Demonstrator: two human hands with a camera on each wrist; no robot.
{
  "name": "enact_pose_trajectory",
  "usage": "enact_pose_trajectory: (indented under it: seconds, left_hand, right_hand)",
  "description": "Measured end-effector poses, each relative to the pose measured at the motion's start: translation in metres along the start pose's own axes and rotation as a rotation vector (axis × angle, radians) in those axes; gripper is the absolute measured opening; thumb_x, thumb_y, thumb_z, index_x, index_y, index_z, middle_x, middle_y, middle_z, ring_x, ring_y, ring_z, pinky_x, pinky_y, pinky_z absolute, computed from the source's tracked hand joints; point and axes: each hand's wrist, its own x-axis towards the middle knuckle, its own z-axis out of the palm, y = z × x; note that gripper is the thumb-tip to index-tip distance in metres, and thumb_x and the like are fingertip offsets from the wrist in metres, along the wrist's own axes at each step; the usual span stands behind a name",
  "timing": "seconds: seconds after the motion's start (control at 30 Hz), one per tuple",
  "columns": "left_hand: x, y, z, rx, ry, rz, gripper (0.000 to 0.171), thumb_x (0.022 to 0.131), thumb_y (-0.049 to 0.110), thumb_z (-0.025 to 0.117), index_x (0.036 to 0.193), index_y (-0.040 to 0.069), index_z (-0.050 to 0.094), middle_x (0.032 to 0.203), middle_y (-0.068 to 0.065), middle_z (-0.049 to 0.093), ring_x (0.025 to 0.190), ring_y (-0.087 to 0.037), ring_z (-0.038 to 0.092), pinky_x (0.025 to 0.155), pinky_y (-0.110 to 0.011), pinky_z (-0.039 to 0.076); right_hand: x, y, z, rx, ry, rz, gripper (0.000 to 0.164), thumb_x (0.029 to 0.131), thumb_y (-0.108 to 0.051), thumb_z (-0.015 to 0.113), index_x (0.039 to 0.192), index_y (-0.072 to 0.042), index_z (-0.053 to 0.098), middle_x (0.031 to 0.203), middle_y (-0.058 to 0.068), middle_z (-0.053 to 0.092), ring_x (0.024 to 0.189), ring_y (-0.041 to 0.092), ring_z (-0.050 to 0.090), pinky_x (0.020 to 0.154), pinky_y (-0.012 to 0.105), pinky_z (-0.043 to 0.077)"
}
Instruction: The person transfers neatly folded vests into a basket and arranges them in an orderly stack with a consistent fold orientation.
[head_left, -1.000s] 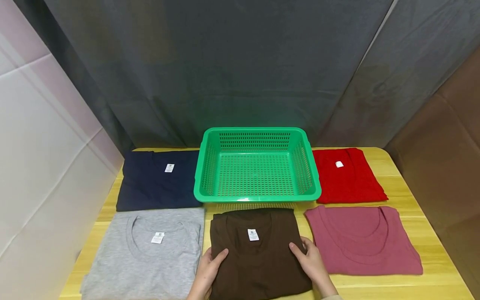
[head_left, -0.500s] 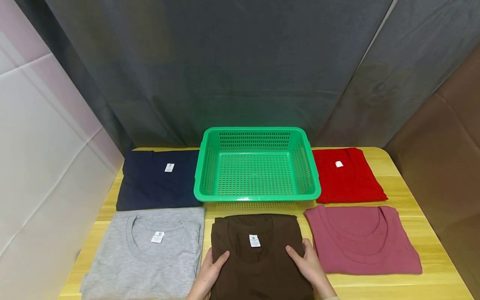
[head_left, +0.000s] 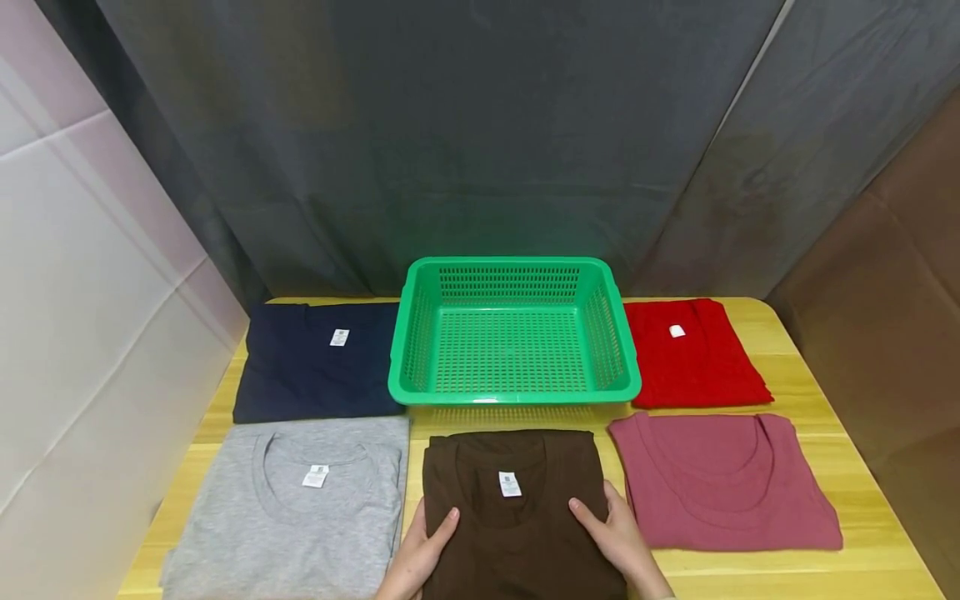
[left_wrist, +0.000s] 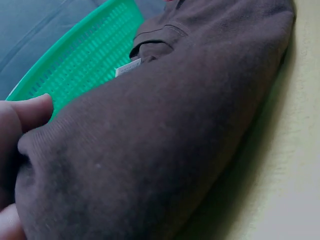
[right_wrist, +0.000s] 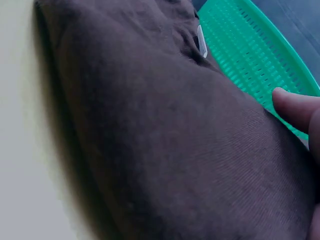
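Observation:
A folded dark brown T-shirt (head_left: 517, 533) with a white neck label lies at the front middle of the table. My left hand (head_left: 420, 552) grips its left side, thumb on top and the other fingers at the edge and beneath. On the opposite side my right hand (head_left: 617, 537) holds the shirt the same way. Both wrist views show the brown cloth (left_wrist: 145, 135) bunched up close, with a thumb (right_wrist: 295, 107) over its edge in the right wrist view. Behind the shirt stands a green plastic basket (head_left: 513, 398) with nothing in it.
A navy shirt (head_left: 315, 375) and a grey shirt (head_left: 300, 533) lie folded on the left. On the right are a red shirt (head_left: 690, 367) and a dusty-pink shirt (head_left: 727, 508). The wooden table (head_left: 817, 467) ends at a grey curtain (head_left: 480, 150) behind.
The brown shirt has shifted slightly toward me between both hands, then stayed nearly still. My right thumb has slid a little inward. The basket and other shirts have not moved.

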Motion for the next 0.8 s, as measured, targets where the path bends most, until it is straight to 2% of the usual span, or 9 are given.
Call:
enact_pose_trajectory:
  seconds: [0.1,0.23,0.33,0.47,0.63,0.8]
  left_hand:
    - [-0.0002,-0.0015,0.0004,0.051,0.018,0.030,0.062,0.095,0.022,0.048,0.140,-0.003,0.014,0.127,-0.029,0.039,0.093,-0.012,0.055,0.077,-0.026,0.048]
    - [-0.0001,-0.0030,0.0002,0.095,0.029,0.043,0.063,0.095,0.020,0.048,0.141,-0.004,0.013,0.130,-0.030,0.037,0.099,-0.017,0.052,0.078,-0.024,0.046]
    - [0.0000,-0.0029,-0.0003,0.092,0.018,0.034,0.065,0.095,0.020,0.047,0.142,-0.003,0.009,0.131,-0.031,0.035,0.101,-0.020,0.051,0.078,-0.025,0.046]
    - [0.0006,-0.0023,-0.0009,0.111,0.020,0.029,0.063,0.095,0.020,0.046,0.142,-0.004,0.010,0.127,-0.031,0.040,0.098,-0.020,0.054,0.076,-0.026,0.047]
    - [-0.0004,-0.0012,-0.0007,0.145,0.039,0.065,0.059,0.095,0.018,0.046,0.139,-0.007,0.016,0.123,-0.031,0.043,0.095,-0.016,0.055,0.076,-0.024,0.047]
    - [-0.0013,0.0016,-0.0014,0.115,0.027,0.071,0.059,0.095,0.017,0.045,0.140,-0.006,0.015,0.125,-0.032,0.042,0.095,-0.012,0.055,0.078,-0.023,0.046]
  right_hand:
    - [-0.0003,0.0017,-0.0004,0.001,0.005,-0.018,0.044,0.087,-0.020,0.060,0.124,0.000,0.045,0.106,0.016,0.060,0.083,0.013,0.059,0.072,0.026,0.048]
    - [-0.0006,0.0030,-0.0006,0.000,0.013,-0.039,0.037,0.090,-0.015,0.055,0.122,0.001,0.048,0.103,0.017,0.061,0.076,0.009,0.058,0.070,0.024,0.047]
    - [-0.0006,0.0028,-0.0008,0.000,0.012,-0.046,0.036,0.091,-0.014,0.054,0.122,0.002,0.049,0.105,0.017,0.060,0.077,0.009,0.057,0.071,0.024,0.047]
    - [-0.0008,0.0022,-0.0008,-0.013,0.018,-0.047,0.035,0.091,-0.015,0.053,0.121,0.002,0.050,0.106,0.017,0.060,0.080,0.010,0.057,0.070,0.024,0.046]
    - [-0.0027,-0.0003,-0.0008,-0.095,0.076,-0.078,0.029,0.090,-0.011,0.054,0.117,0.000,0.055,0.101,0.014,0.062,0.080,0.008,0.056,0.071,0.025,0.046]
    - [-0.0052,-0.0048,-0.0014,-0.177,0.122,-0.126,0.026,0.089,-0.009,0.054,0.114,-0.002,0.057,0.097,0.012,0.063,0.079,0.008,0.055,0.071,0.026,0.045]
